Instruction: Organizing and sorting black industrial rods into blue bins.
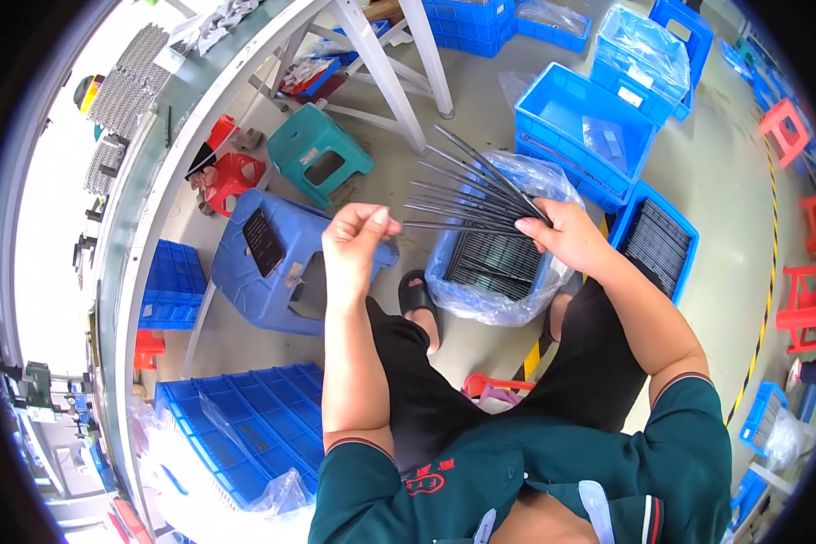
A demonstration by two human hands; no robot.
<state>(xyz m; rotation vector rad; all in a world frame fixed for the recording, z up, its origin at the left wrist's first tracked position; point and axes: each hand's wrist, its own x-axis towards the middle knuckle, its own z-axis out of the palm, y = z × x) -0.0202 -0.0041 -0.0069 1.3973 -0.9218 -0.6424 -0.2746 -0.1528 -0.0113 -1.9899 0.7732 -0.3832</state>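
My right hand is closed around the ends of several thin black rods, which fan out to the left. To the left of their tips, my left hand is raised with its fingers curled and thumb pressed in. The tip of the lowest rod comes close to its fingers; whether anything is pinched there is too small to tell. Below the fanned rods, between my feet, stands a bin lined with clear plastic. More black rods lie in it side by side.
A blue stool with a dark phone on it stands at the left, near a green stool. Blue crates are stacked at the back right; another crate holds dark rods. A workbench runs along the left.
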